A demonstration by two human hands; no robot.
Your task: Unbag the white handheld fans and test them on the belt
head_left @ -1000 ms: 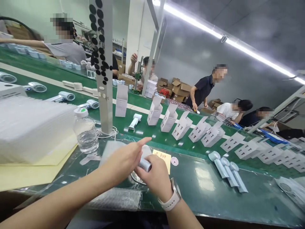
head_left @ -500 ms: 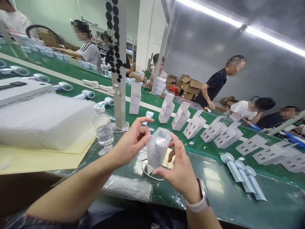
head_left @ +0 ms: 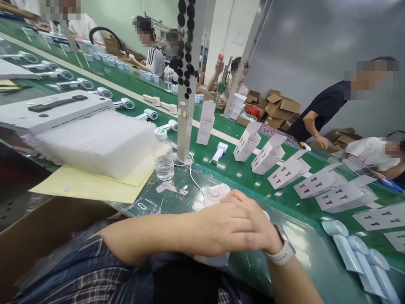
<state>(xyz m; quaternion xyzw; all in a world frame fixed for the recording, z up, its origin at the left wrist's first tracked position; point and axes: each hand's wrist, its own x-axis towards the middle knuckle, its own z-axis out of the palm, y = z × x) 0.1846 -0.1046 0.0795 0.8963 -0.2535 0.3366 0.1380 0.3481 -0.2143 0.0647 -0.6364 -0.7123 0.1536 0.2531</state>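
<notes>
While hands (head_left: 234, 228) overlap, water sits in the bottle (head_left: 163, 155).

A white, foam-wrapped item (head_left: 217, 195) lies on the green bench (head_left: 284, 270), mostly hidden, only its rounded upper edge showing.

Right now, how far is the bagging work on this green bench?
Done: nothing bagged shows clearly. In hand: both hands, left hand over right hand, press a clear plastic bag holding a white item at the bench edge; the contents are mostly hidden. Left: a stack of clear bags and three pale blue handheld devices lie unbagged.
</notes>
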